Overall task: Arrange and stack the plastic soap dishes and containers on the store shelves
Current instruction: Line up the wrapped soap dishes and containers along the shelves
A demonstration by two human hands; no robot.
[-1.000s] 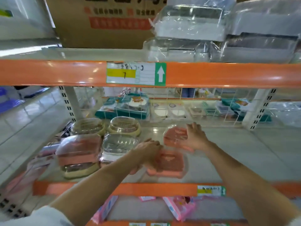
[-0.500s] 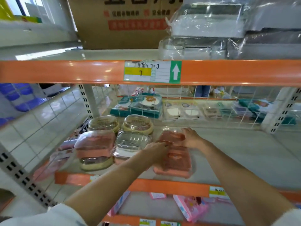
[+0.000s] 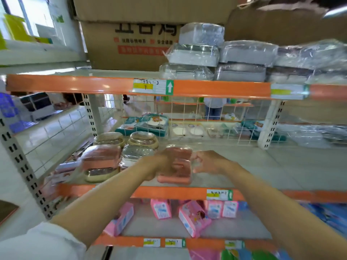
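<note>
- Both hands have drawn closer together since half a second ago: the right hand (image 3: 208, 162), which was reaching to the rear pink soap dish, now sits at the right edge of the pink stack (image 3: 176, 166), and the view has tipped up to show more of the top shelf.
- Left hand (image 3: 159, 166) curls against the stack's left side at 9 o'clock; right hand's fingers pinch its clear wrap at 3 o'clock, likely to square one dish over the other.
- That stack sits near the front edge of the middle shelf (image 3: 262, 166), just right of the clear-lidded dish (image 3: 137, 154).
- At 10 o'clock stand a pink-on-gold stack (image 3: 101, 162) and two gold dishes (image 3: 127, 139), already grouped.
- Motion blur hides the exact finger contact.
</note>
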